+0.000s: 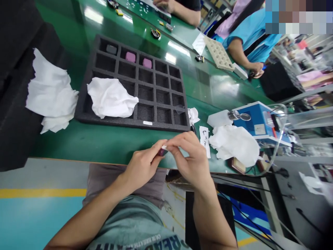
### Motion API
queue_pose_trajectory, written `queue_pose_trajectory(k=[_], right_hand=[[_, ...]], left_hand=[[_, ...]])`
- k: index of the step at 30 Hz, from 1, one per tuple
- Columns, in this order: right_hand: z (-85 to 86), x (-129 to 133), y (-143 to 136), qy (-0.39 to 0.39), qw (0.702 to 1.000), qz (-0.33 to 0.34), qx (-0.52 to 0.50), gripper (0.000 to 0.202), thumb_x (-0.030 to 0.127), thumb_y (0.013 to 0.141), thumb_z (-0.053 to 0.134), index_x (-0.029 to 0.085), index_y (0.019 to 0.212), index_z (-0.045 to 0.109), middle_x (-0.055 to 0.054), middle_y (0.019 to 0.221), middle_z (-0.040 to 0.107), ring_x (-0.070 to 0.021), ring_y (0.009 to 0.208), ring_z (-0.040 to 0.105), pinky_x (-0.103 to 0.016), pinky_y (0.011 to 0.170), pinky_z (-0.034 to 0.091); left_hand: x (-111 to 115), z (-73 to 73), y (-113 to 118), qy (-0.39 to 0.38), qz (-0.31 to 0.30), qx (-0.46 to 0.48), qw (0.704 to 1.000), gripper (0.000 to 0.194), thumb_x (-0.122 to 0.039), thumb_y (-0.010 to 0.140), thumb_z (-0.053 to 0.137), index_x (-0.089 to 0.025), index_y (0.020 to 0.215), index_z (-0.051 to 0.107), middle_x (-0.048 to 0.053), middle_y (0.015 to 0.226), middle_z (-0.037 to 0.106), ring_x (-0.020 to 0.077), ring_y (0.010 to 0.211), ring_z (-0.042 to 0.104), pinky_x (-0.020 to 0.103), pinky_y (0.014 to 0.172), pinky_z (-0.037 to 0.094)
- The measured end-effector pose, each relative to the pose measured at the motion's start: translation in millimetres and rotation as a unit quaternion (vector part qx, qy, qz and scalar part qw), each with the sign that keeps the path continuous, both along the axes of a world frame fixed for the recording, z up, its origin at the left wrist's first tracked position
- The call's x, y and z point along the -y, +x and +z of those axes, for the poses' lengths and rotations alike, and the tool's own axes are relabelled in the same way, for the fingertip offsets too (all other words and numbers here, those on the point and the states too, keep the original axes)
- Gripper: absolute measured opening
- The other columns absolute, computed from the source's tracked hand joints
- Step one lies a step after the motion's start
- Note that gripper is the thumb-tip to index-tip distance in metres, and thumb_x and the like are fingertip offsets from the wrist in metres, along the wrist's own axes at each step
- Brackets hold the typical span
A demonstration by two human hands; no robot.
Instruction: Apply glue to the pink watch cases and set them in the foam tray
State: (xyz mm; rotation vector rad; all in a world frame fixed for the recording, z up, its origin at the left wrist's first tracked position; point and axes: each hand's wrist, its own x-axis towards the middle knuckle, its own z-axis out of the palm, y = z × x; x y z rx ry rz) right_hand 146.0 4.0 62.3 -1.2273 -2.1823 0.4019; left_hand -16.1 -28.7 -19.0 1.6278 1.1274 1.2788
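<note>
Close to the table's front edge, my left hand [142, 166] is closed on a small dark purple piece [161, 151], mostly covered by the fingers. My right hand [189, 158] meets it there, thumb and index finger pinching a small white bit [164, 147] against the piece; its kind is too small to make out. Just beyond both hands lies a black foam tray [125, 119] with square compartments. Two pink-purple rounded pieces [130, 57] and a dark grey one [111, 49] sit in its far row. A crumpled white cloth [110, 97] covers part of its near left.
Another white cloth [50, 93] hangs over black foam at the left. On the right are a blue machine [255, 119] with a clear hose, a white cloth [235, 144] and a marked paper strip [204, 140]. Co-workers' arms [186, 12] reach in across the green table [104, 142].
</note>
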Motion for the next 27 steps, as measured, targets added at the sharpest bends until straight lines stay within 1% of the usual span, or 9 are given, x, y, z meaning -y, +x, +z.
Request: queue_pose_trajectory(k=[3,6,8,10,13,18,21,23,27], right_hand=[[-0.6,-0.9,3.0,0.022,1.000,-0.011,0.015,0.017,0.013,0.098,0.061,0.026,0.092,0.071,-0.003,0.086,0.069,-0.0213,0.084,0.059,-0.042,0.076,0.048],[0.0,-3.6,6.7,0.033,0.998,0.027,0.036,0.020,0.011,0.097,0.060,0.026,0.094,0.072,-0.003,0.083,0.068,-0.0209,0.083,0.057,-0.041,0.074,0.047],[0.8,-6.0,8.9,0.044,0.997,0.037,0.056,0.021,0.011,0.098,0.060,0.027,0.094,0.073,-0.003,0.082,0.067,-0.0210,0.082,0.055,-0.041,0.074,0.046],[1.3,-8.1,10.6,0.052,0.995,0.040,0.079,0.022,0.011,0.098,0.060,0.028,0.096,0.074,-0.003,0.083,0.066,-0.0215,0.083,0.055,-0.042,0.075,0.044],[0.7,-9.2,12.4,0.051,0.991,0.069,0.101,0.022,0.010,0.097,0.060,0.028,0.099,0.074,-0.004,0.086,0.067,-0.0221,0.087,0.055,-0.043,0.078,0.043],[-1.9,-10.1,14.6,0.056,0.991,0.071,0.097,0.021,0.009,0.096,0.061,0.026,0.099,0.072,-0.004,0.087,0.067,-0.0220,0.088,0.055,-0.042,0.078,0.043],[-3.3,-11.9,14.8,0.050,0.992,0.079,0.090,0.020,0.009,0.095,0.063,0.027,0.098,0.072,-0.003,0.087,0.069,-0.0219,0.088,0.055,-0.042,0.079,0.044],[-3.9,-13.1,14.5,0.053,0.994,0.065,0.071,0.019,0.009,0.095,0.064,0.026,0.096,0.072,-0.003,0.085,0.070,-0.0216,0.086,0.056,-0.042,0.078,0.045],[-3.8,-13.2,12.2,0.070,0.993,0.065,0.065,0.017,0.010,0.094,0.067,0.026,0.097,0.072,-0.003,0.086,0.073,-0.0223,0.086,0.057,-0.044,0.079,0.046]], left_hand=[[0.7,0.9,-0.5,-0.014,-0.009,0.006,1.000,0.048,-0.013,0.094,0.062,-0.028,0.140,0.065,0.002,0.117,0.082,0.0188,0.090,0.080,0.027,0.085,0.063],[0.7,0.7,-1.2,-0.024,-0.025,0.016,0.999,0.049,-0.012,0.094,0.061,-0.028,0.141,0.065,0.002,0.117,0.082,0.0192,0.093,0.080,0.028,0.087,0.063],[0.4,0.3,-1.7,-0.024,-0.026,0.019,0.999,0.049,-0.013,0.094,0.062,-0.028,0.141,0.065,0.003,0.118,0.081,0.0199,0.095,0.080,0.029,0.088,0.063],[0.1,0.3,-2.1,-0.025,-0.028,0.020,0.999,0.050,-0.013,0.094,0.063,-0.029,0.141,0.064,0.002,0.117,0.081,0.0205,0.094,0.080,0.029,0.086,0.063],[-0.2,1.7,-2.7,-0.036,-0.035,0.017,0.999,0.050,-0.013,0.094,0.062,-0.028,0.141,0.064,0.002,0.116,0.082,0.0204,0.092,0.080,0.028,0.084,0.062],[-0.5,4.2,-3.7,-0.048,-0.042,0.024,0.998,0.047,-0.012,0.093,0.063,-0.026,0.138,0.066,0.003,0.114,0.082,0.0211,0.091,0.080,0.028,0.083,0.062],[-0.3,1.9,-4.2,-0.045,-0.037,0.021,0.998,0.049,-0.013,0.093,0.064,-0.027,0.140,0.064,0.002,0.113,0.082,0.0199,0.090,0.080,0.027,0.082,0.061],[0.0,-0.6,-4.6,-0.040,-0.029,0.020,0.999,0.050,-0.014,0.093,0.066,-0.028,0.141,0.063,0.001,0.109,0.082,0.0191,0.089,0.080,0.026,0.083,0.061],[0.9,-1.6,-4.6,-0.036,-0.018,0.039,0.998,0.049,-0.015,0.090,0.070,-0.026,0.138,0.067,0.000,0.102,0.083,0.0183,0.082,0.080,0.026,0.082,0.063]])
